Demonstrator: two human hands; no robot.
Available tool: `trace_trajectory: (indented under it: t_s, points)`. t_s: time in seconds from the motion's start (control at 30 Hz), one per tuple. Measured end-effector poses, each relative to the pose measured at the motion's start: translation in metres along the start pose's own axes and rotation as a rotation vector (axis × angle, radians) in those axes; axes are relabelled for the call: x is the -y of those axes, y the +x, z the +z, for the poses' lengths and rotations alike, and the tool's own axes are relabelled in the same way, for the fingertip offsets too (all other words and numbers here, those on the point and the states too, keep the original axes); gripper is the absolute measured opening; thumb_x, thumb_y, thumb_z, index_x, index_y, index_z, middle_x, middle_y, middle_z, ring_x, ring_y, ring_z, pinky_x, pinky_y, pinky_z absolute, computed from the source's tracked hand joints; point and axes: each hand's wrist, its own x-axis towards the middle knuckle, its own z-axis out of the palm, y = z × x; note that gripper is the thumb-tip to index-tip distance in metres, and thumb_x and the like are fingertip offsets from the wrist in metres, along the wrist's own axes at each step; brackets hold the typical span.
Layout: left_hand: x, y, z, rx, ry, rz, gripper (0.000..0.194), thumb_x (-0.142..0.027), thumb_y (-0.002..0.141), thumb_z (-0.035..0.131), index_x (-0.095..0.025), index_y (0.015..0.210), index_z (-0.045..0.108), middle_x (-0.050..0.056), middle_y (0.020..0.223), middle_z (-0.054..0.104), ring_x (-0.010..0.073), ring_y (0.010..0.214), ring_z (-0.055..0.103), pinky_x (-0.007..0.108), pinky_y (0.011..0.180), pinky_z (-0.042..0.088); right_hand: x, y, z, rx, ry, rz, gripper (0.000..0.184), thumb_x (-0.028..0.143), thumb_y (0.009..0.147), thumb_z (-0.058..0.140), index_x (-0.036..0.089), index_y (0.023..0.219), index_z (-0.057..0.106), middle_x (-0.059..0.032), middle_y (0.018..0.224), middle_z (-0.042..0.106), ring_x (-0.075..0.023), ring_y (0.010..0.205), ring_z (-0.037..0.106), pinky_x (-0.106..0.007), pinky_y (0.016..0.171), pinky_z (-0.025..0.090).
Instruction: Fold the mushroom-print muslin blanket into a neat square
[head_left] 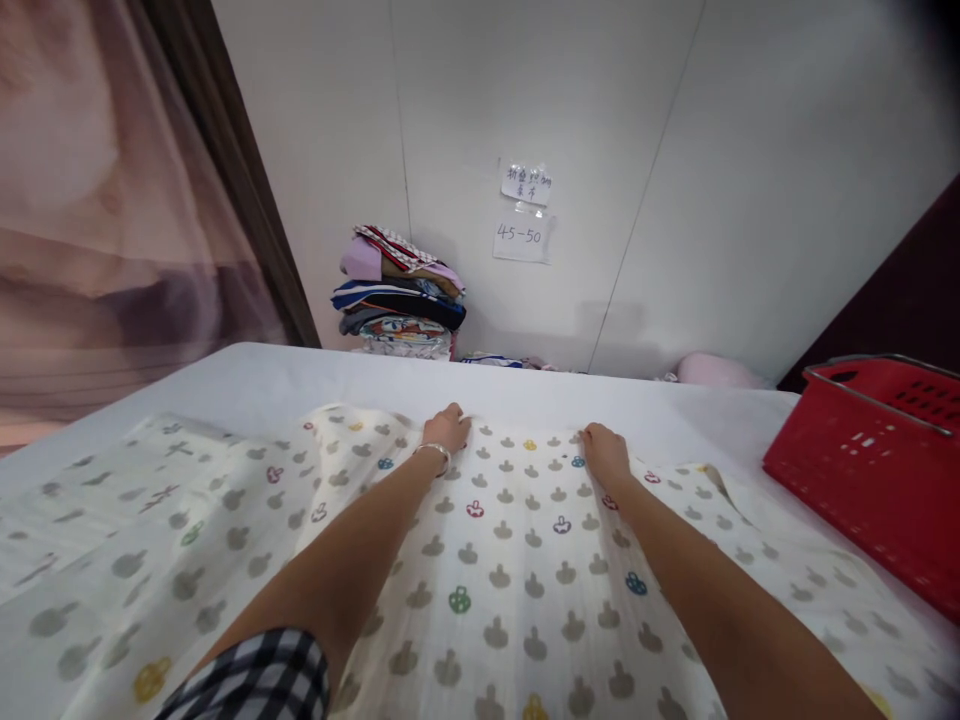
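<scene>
A cream cloth (510, 580) printed with small grey and coloured shapes lies spread over a white table (247, 385). Both my arms reach forward across it. My left hand (446, 430), with a bracelet at the wrist, rests at the cloth's far edge, fingers curled and pinching the fabric. My right hand (604, 452) sits a little to the right on the same far edge, fingers also closed on the fabric. A checked sleeve (259, 680) shows at the bottom.
A red plastic basket (870, 470) stands on the table's right side. A stack of folded clothes (401, 295) sits against the white wall behind the table. Two paper notes (525, 215) hang on the wall. A brown curtain (112, 200) fills the left.
</scene>
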Motion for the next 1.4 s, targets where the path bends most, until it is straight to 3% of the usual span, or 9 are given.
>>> trace_trajectory:
  t_s: [0.2,0.43,0.57,0.7,0.93,1.17,1.4]
  points:
    - [-0.009,0.008,0.004,-0.011,0.072,-0.031,0.028,-0.03,0.085,0.037,-0.016,0.105,0.052,0.014,0.105,0.062,0.0256,0.102,0.055,0.037,0.082,0.039,0.006,0.008,0.005,0.055,-0.062,0.029,0.024,0.027,0.093,0.035,0.016,0.09,0.056,-0.0095,0.094,0.061,-0.0191,0.092,0.055,-0.029,0.076,0.034]
    - [-0.011,0.0,0.006,-0.041,0.153,0.187,0.035,-0.011,0.08,0.039,-0.018,0.111,0.055,0.012,0.113,0.057,0.0261,0.109,0.049,0.043,0.089,0.033,-0.001,0.011,0.009,0.087,-0.075,-0.048,0.024,0.026,0.091,0.038,0.015,0.098,0.058,-0.012,0.101,0.057,-0.0221,0.1,0.05,-0.029,0.077,0.036]
    - [-0.017,-0.006,0.006,-0.035,0.124,0.356,0.038,-0.018,0.081,0.043,-0.023,0.118,0.052,0.006,0.12,0.056,0.0208,0.113,0.046,0.038,0.096,0.029,-0.004,0.013,0.007,0.117,-0.033,-0.115,0.025,0.026,0.089,0.042,0.017,0.107,0.058,-0.0106,0.106,0.057,-0.0211,0.101,0.049,-0.029,0.08,0.035]
    - [-0.031,-0.008,0.012,-0.007,0.097,0.447,0.032,-0.037,0.085,0.044,-0.023,0.111,0.058,0.003,0.114,0.059,0.0189,0.11,0.048,0.033,0.096,0.031,0.005,0.011,0.007,0.135,0.023,-0.217,0.027,0.03,0.089,0.043,0.019,0.109,0.058,-0.0068,0.107,0.058,-0.0174,0.102,0.049,-0.026,0.084,0.033]
    - [-0.047,-0.001,0.011,-0.005,0.105,0.364,0.023,-0.034,0.082,0.049,-0.018,0.086,0.064,0.007,0.099,0.062,0.0226,0.102,0.051,0.036,0.087,0.037,0.028,0.011,0.001,0.111,-0.004,-0.233,0.02,0.028,0.088,0.045,0.019,0.09,0.063,-0.0063,0.097,0.06,-0.0186,0.097,0.05,-0.029,0.082,0.031]
    - [-0.053,0.004,0.009,0.015,0.12,0.193,0.023,-0.032,0.084,0.046,-0.019,0.09,0.063,0.009,0.105,0.06,0.0236,0.103,0.051,0.037,0.086,0.038,0.042,0.021,0.006,0.104,-0.035,-0.074,0.021,0.023,0.088,0.043,0.016,0.09,0.062,-0.0103,0.097,0.06,-0.0202,0.094,0.052,-0.03,0.078,0.034]
    - [-0.049,0.005,0.014,0.068,0.128,0.199,0.023,-0.03,0.081,0.049,-0.021,0.1,0.06,0.007,0.112,0.058,0.0226,0.108,0.049,0.037,0.088,0.037,0.032,0.025,0.012,0.193,-0.01,-0.112,0.026,0.03,0.089,0.041,0.02,0.103,0.061,-0.0097,0.108,0.057,-0.02,0.103,0.049,-0.027,0.079,0.036]
